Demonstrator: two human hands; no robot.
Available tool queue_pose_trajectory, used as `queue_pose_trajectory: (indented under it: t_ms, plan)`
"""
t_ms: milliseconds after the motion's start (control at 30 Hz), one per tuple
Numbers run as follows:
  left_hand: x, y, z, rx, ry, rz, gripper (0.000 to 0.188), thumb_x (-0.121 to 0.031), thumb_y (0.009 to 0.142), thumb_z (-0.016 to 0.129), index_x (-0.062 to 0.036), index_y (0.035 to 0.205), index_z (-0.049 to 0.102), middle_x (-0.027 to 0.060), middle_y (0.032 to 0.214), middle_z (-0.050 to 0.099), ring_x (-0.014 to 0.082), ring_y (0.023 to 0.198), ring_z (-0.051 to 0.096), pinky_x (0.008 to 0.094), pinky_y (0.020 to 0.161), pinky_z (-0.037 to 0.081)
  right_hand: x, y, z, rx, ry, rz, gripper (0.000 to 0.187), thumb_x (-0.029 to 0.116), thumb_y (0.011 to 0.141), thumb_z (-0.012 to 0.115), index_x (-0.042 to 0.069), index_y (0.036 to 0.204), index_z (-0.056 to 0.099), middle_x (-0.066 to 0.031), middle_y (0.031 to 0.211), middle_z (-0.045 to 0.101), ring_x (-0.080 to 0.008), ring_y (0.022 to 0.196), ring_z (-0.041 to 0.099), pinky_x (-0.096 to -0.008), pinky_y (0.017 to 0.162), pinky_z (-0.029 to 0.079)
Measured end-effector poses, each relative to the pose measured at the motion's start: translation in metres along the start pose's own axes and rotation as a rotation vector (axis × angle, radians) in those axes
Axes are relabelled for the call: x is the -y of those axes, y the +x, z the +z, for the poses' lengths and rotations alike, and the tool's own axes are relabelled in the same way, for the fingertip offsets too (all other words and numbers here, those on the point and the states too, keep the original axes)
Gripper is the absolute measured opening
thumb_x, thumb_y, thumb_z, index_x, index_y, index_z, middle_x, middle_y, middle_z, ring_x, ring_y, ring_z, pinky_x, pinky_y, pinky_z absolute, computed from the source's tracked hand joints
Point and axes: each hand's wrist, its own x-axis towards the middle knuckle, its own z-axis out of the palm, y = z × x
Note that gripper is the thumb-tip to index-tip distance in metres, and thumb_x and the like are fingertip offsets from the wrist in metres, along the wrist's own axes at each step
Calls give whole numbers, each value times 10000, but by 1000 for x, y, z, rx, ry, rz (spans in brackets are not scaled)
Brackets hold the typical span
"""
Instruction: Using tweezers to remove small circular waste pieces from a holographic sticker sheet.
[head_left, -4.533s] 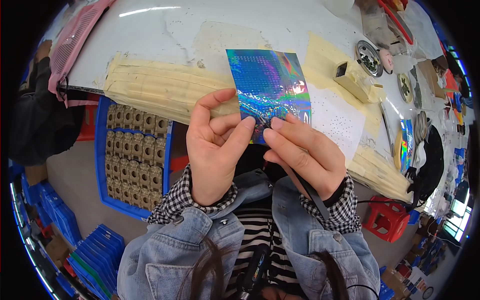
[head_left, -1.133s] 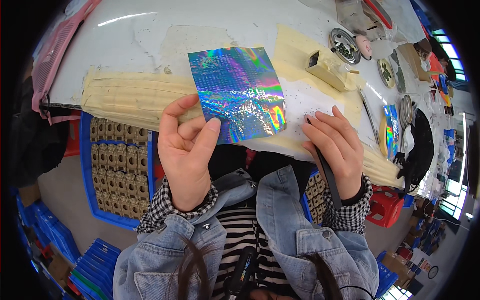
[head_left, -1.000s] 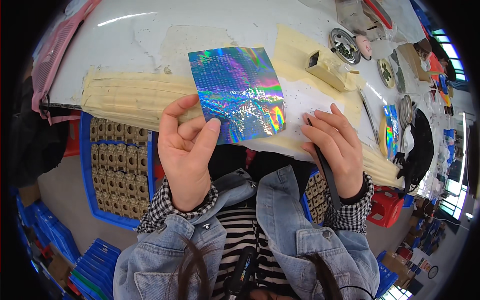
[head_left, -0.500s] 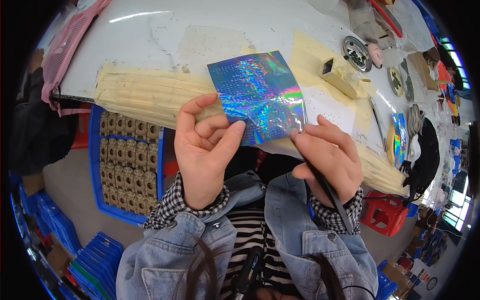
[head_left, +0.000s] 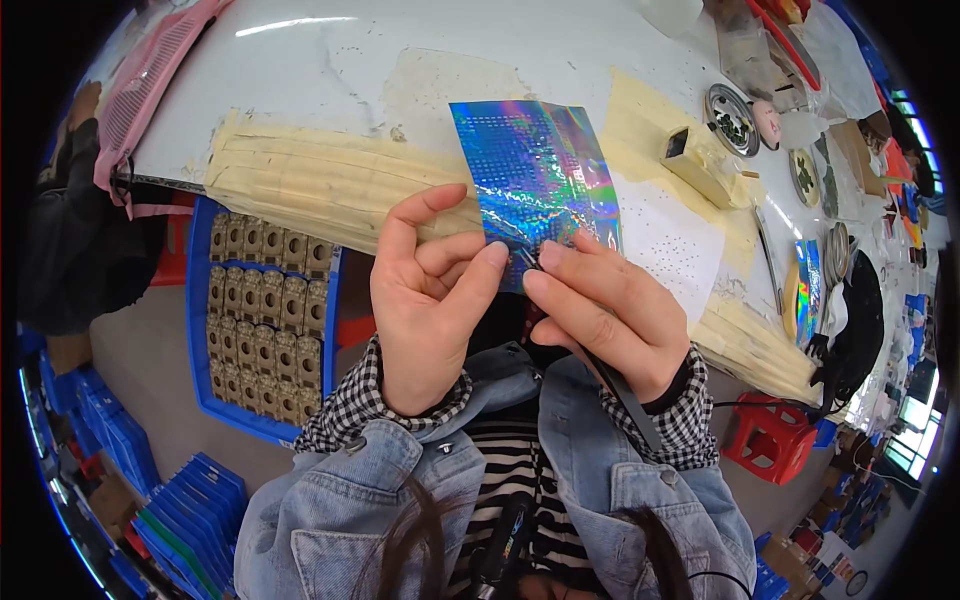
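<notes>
A shiny blue holographic sheet [head_left: 545,165] with rows of small marks is held up over the table's near edge. My left hand [head_left: 425,290] pinches its lower left edge between thumb and fingers, the index finger raised and curled. My right hand [head_left: 615,310] grips slim dark tweezers [head_left: 625,400], their back end pointing down toward my right cuff. The fine tips meet the lower part of the sheet, close to my left thumb. Whether something small sits between those tips is too fine to make out.
Below the table at left stands a blue crate [head_left: 205,385] of camouflage-patterned parts. On the table are a white dotted paper [head_left: 675,245], a yellowish block [head_left: 705,165], a round dish [head_left: 732,120] of small dark pieces and a pink mesh basket [head_left: 150,90]. A red stool [head_left: 768,438] is at right.
My right hand has moved left, bringing the tweezer tips from the sheet's right corner to its lower part beside my left thumb. The sheet's tilt has altered slightly, and the view has shifted a little.
</notes>
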Motion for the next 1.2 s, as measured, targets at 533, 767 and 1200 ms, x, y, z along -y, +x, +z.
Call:
queue_pose_trajectory:
  t_ms: [533,767,1200]
  plan:
    - [2,0,0,18,-16,26,441,76,843,547,31,1234,350,145,930,664,114,855,621,215,774,490,-2,3,5,4,-35,-21,342,128,713,709,-5,1021,644,-127,955,617,-263,840,637,-395,799,537]
    - [1,0,0,16,-16,21,447,74,841,550,29,1238,349,144,928,664,116,857,621,216,773,492,-4,4,6,-4,-11,-22,346,137,710,709,-3,1020,645,-129,954,616,-259,831,636,-397,795,539]
    - [1,0,0,11,-24,18,450,81,836,552,34,1236,350,151,923,663,121,856,624,220,775,498,-3,6,6,-11,-6,-14,355,138,703,712,-8,1019,643,-134,929,621,-265,820,637,-401,798,536]
